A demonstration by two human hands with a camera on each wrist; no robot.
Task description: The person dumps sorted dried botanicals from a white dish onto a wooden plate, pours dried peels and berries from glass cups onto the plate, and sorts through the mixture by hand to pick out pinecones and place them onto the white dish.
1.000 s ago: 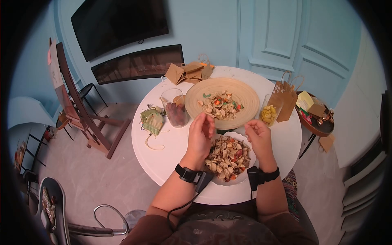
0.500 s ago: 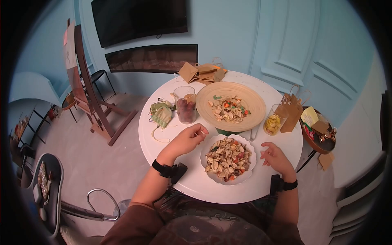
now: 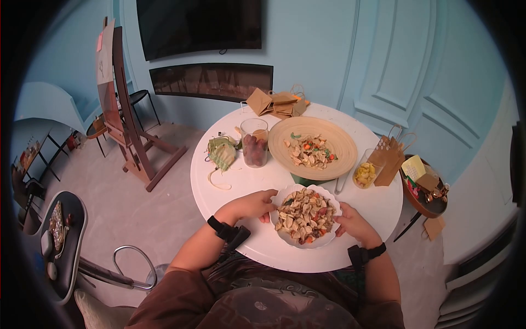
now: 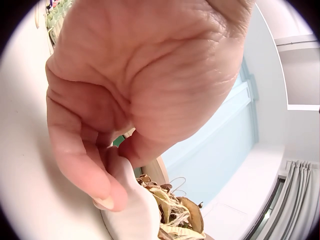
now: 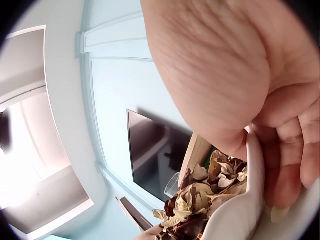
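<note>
On a white table [image 3: 246,181], round bowl [image 3: 329,237] opening upward, left hand [image 3: 255,205] and right hand [image 3: 355,223] pinching opposite sides, wooden plate [image 3: 342,143] just beyond

We take this for a living room or a lounge-like studio, though we cannot tell which. We see a large dark screen [image 3: 200,27] mounted above a long, glossy panel [image 3: 211,82] like a fireplace front, on a pale blue wall [image 3: 307,49] with decorative moulding. Around us stand a wooden easel [image 3: 122,82] and a round white table [image 3: 378,205], with grey curtains [image 4: 297,200] beyond.
</note>
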